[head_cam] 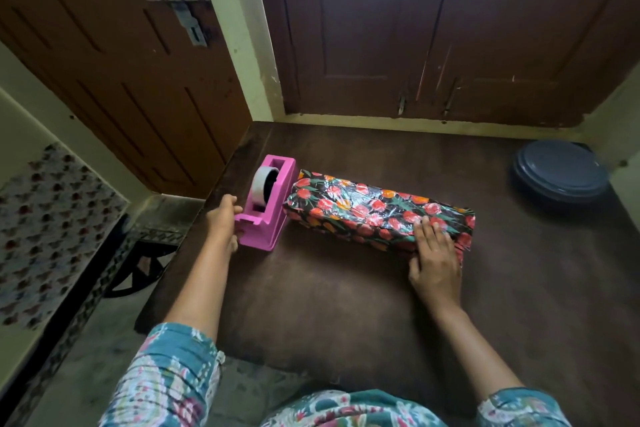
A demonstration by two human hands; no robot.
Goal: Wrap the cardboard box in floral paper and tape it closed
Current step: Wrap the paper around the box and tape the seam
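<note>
A dark brown wooden table point(346, 305) with a dull, worn top stands in a corner, pushed up to a cream wall and two panelled wooden doors point(450, 28).

The cardboard box point(377, 211), a long narrow block, lies flat near the middle of the table, somewhat toward the left edge, and runs slantwise from far left to near right. It is covered all over in floral paper point(349, 204): black ground, red and orange blooms, green leaves, and a glossy skin that shines and crinkles along the top face.

The right hand point(436, 260) lies on the box's right end, fingers straight and slightly spread over the top edge and near side, pressing flat and clasping nothing.

At the box's left end, just beside it, stands a pink plastic tape dispenser point(273, 198), a blocky wedge with a pale roll of tape point(261, 184) seated in its slot. It sits close to the table's left edge. The left hand point(223, 218) grips the dispenser's low near end, with the thumb above and the fingers curled below.

Both forearms come out of sleeves point(166, 381) of teal printed cloth.

Near the far right corner, well apart from the box, rests a round, flat, grey-blue lid point(559, 172).
</note>
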